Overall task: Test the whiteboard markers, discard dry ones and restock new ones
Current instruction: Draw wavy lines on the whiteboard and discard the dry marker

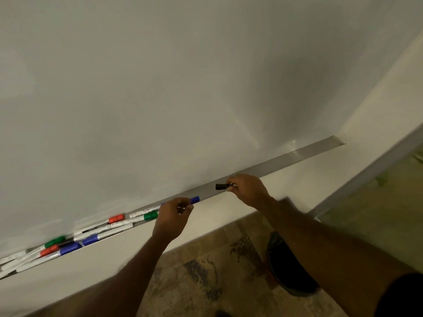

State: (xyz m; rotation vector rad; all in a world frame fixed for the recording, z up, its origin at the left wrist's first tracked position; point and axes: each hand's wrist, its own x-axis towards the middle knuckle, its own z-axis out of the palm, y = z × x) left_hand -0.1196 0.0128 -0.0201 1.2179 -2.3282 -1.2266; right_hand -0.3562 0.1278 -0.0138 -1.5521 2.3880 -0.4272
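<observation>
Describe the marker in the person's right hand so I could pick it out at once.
Follow the metal tray along the foot of the whiteboard to its bare stretch on the right. There the right hand pinches a marker at its black cap end. It is apart from the loose pile at the tray's left, and the left hand holds a blue-capped marker.

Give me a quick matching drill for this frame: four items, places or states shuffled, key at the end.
Items
1. blue-capped marker
2. black-capped marker
3. red-capped marker
4. right end of the tray

Places or states
A. bare metal, no markers
B. held in the left hand
C. lying in the tray, left of both hands
D. held in the right hand

Pairs: 1-B, 2-D, 3-C, 4-A
</observation>
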